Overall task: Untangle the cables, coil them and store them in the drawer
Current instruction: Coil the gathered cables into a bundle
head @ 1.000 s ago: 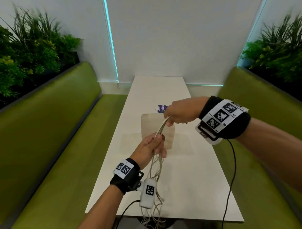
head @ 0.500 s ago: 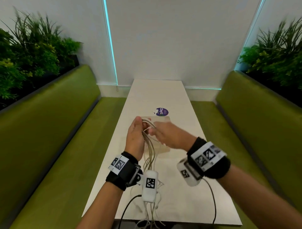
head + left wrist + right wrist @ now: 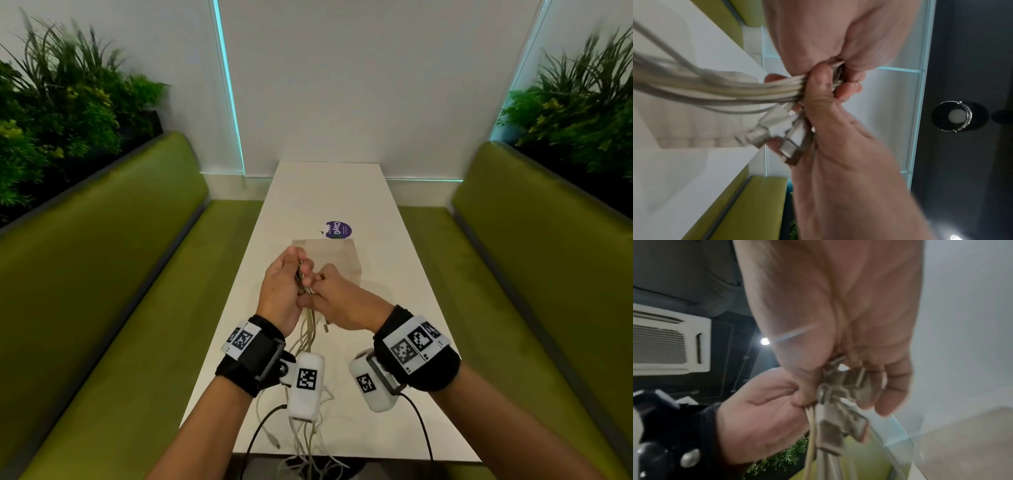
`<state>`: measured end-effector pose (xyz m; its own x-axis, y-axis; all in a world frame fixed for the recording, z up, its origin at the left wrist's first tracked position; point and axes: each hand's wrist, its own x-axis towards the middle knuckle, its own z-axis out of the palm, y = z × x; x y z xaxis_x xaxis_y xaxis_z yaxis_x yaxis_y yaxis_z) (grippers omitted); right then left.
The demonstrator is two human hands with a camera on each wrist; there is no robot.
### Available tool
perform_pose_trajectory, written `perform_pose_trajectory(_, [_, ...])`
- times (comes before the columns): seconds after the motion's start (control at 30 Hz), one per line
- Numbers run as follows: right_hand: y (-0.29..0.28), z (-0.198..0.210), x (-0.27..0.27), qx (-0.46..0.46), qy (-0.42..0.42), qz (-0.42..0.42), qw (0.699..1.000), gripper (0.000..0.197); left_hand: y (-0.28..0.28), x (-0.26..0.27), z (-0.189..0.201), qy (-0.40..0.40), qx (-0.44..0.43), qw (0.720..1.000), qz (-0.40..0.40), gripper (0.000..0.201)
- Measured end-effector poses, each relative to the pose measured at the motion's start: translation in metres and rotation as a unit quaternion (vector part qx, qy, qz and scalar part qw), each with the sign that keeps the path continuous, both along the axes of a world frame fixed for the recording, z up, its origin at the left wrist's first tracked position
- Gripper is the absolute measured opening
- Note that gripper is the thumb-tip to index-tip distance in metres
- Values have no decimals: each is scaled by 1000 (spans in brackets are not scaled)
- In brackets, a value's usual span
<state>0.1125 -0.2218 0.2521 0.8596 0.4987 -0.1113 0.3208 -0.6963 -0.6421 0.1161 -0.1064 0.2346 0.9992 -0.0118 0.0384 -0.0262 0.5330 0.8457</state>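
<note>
A bundle of pale white cables (image 3: 310, 325) runs from between my two hands down across the table and over its near edge. My left hand (image 3: 301, 274) grips the bundle, its thumb (image 3: 818, 87) pressed across the strands (image 3: 731, 89). My right hand (image 3: 318, 286) presses against it from the right, fingers curled on the same bundle. Several USB plugs (image 3: 781, 129) stick out beside the left thumb, and they also show under the right fingers (image 3: 844, 382). No drawer is in view.
The long white table (image 3: 329, 185) runs away from me between two green benches (image 3: 120, 257) (image 3: 534, 257). A flat tan pouch (image 3: 346, 257) and a purple round sticker (image 3: 339, 229) lie just beyond my hands. Planters line both sides.
My right hand came down from a raised stretch of cable and closed in beside the left. Both hands then drew nearer to me, with the bundle gathered between them.
</note>
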Motion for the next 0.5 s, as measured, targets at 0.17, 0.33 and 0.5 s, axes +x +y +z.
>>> perform_pose_trajectory(0.17, [-9,-13,-11,199,83,48,975,24,-2,0,9,11,-15,999,-38,32])
perform_pose_trajectory(0.33, [-15,-28,-15,315,165,61,933,31,-1,-2,10,16,62,996,-68,34])
perform_pose_trajectory(0.5, [-16,-32,-14,333,170,67,925,29,-1,-3,13,28,107,991,-77,36])
